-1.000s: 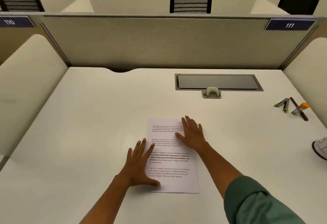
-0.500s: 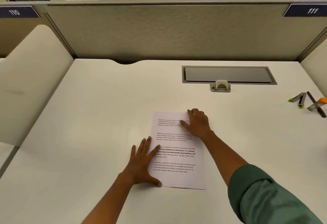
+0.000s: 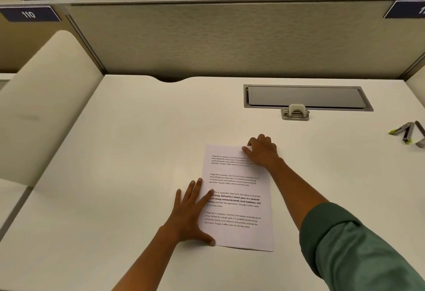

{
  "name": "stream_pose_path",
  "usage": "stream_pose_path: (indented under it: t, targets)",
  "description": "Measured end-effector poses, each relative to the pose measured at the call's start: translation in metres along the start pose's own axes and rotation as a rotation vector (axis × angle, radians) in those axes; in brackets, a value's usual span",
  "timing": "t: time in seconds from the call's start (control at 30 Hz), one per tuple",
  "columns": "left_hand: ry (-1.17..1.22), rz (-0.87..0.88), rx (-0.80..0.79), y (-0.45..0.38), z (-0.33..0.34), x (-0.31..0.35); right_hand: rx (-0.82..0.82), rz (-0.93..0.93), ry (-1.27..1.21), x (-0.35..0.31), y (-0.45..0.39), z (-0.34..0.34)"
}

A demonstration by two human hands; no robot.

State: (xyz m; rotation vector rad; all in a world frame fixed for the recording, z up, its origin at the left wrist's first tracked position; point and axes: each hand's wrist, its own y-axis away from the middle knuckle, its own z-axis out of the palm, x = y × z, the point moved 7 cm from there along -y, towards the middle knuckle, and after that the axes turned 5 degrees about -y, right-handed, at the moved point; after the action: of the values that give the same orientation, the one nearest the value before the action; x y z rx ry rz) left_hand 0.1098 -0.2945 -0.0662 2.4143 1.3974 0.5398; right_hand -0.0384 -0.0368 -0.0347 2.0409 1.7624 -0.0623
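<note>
At mid-tabletop [image 3: 138, 153], a printed sheet [image 3: 236, 201] lies flat.
- The left hand [image 3: 190, 212] presses its left margin, fingers spread, covering the line starts of the third paragraph.
- The right hand [image 3: 262, 153] is at the far right corner, fingers curled round the corner and thumb on top. It hides the line ends of the first paragraph.
- The text is four repeated paragraphs, the third partly bold: "Village life is a peaceful, close-knit, and nature-connected way of living."
- One partition label [image 3: 28, 14] reads "110"; the second label [image 3: 407, 9] is cut off.
- Yellow-tipped tools [image 3: 404, 131] are cropped at the right edge, kind unclear.
</note>
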Motion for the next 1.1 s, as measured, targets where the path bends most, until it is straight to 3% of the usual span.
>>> stream_pose_path:
  t: [0.2,0.6,1.1]
  targets:
    - [0.007,0.003,0.011,-0.001,0.0,-0.001,-0.114,-0.057,0.007,-0.011,-0.007,-0.004]
    - [0.002,0.006,0.017,0.0,0.0,-0.001,-0.133,-0.09,0.05,-0.021,-0.005,-0.006]
    - [-0.002,-0.013,-0.014,0.001,-0.002,0.001,-0.241,-0.093,-0.25,-0.026,-0.008,-0.005]
